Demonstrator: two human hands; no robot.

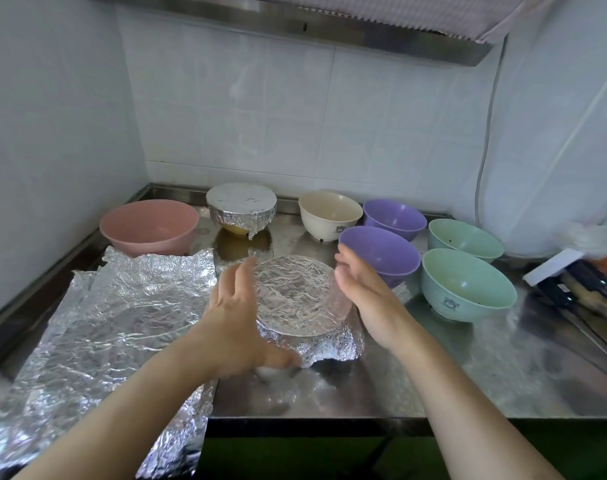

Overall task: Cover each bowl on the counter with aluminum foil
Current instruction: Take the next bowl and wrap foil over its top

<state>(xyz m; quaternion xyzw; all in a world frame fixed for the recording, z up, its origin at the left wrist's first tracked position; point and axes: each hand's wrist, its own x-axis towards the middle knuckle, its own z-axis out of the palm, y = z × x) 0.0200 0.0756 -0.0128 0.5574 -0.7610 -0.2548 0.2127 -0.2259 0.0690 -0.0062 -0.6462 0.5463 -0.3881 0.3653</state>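
While both relaxed hands, left [234, 317] and right [359, 289], flank a foil-covered bowl [296, 299], white tiles [295, 116] back the steel counter [451, 375].

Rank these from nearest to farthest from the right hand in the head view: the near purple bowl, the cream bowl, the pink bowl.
Measured from the right hand:
1. Near purple bowl, just beyond the fingertips, slightly to the right.
2. Cream bowl, farther back by the wall.
3. Pink bowl, far across at the back left of the counter.

Head camera looks forward and down, close over the counter [468, 368].
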